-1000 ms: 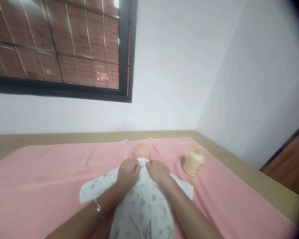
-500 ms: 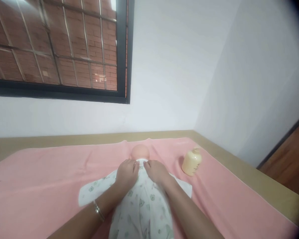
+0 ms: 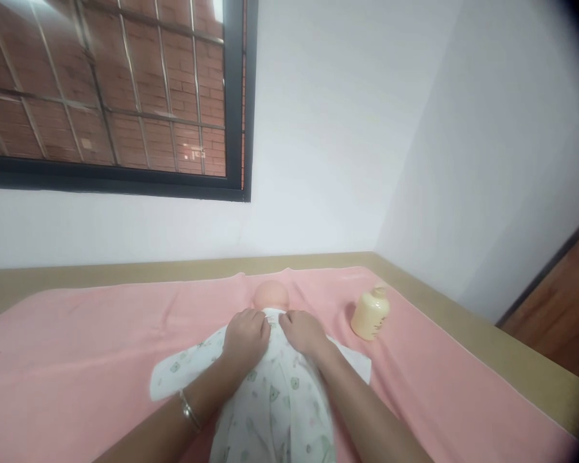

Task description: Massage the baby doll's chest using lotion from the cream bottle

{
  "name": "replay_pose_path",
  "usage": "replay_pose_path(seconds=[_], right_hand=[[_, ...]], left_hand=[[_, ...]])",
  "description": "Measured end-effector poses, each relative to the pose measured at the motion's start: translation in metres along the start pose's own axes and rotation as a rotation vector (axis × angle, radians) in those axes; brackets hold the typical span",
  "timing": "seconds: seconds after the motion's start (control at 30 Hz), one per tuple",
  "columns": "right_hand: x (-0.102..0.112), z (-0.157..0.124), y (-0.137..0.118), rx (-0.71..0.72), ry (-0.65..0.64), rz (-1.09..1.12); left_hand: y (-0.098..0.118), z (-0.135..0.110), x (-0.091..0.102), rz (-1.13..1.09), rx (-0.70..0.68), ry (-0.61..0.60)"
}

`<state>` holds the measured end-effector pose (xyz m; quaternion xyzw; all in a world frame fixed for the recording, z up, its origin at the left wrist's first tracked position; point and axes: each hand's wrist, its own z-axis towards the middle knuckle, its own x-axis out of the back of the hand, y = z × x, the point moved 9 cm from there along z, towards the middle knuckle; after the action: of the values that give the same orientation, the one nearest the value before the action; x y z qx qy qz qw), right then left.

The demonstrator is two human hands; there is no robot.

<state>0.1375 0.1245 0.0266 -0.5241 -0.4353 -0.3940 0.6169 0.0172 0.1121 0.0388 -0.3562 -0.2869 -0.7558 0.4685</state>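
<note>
A baby doll lies on a pink blanket, its smooth round head (image 3: 271, 295) toward the wall. It wears a white garment (image 3: 275, 399) printed with small green figures, its sleeves spread to both sides. My left hand (image 3: 246, 335) rests on the upper garment at the left of the neckline, fingers curled on the cloth. Opposite it, my right hand (image 3: 303, 331) is closed on the cloth at the right of the neckline. A narrow strip of collar shows between the two thumbs. The doll's face and hands are not visible.
A pale yellow bottle (image 3: 369, 314) stands on the pink blanket (image 3: 87, 347) to the right. The blanket covers a tan surface (image 3: 439, 321) that meets white walls (image 3: 318, 161). A barred window (image 3: 174, 96) is at upper left, and brown wood (image 3: 560, 308) shows at far right.
Both hands stay at the neckline. The left thumb has shifted slightly over the cloth; otherwise the scene is nearly the same.
</note>
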Motion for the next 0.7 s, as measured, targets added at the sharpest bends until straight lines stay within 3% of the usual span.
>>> replay_pose_path(seconds=[0.23, 0.5, 0.7], right_hand=[[0.013, -0.024, -0.030, 0.122, 0.062, 0.024], [-0.015, 0.009, 0.022, -0.046, -0.115, 0.211], [-0.019, 0.010, 0.030, -0.079, -0.069, 0.213]], left_hand=[[-0.021, 0.002, -0.017, -0.186, 0.249, -0.249], [-0.024, 0.000, -0.018, -0.206, 0.327, -0.281], [-0.029, -0.001, -0.023, -0.283, 0.347, -0.259]])
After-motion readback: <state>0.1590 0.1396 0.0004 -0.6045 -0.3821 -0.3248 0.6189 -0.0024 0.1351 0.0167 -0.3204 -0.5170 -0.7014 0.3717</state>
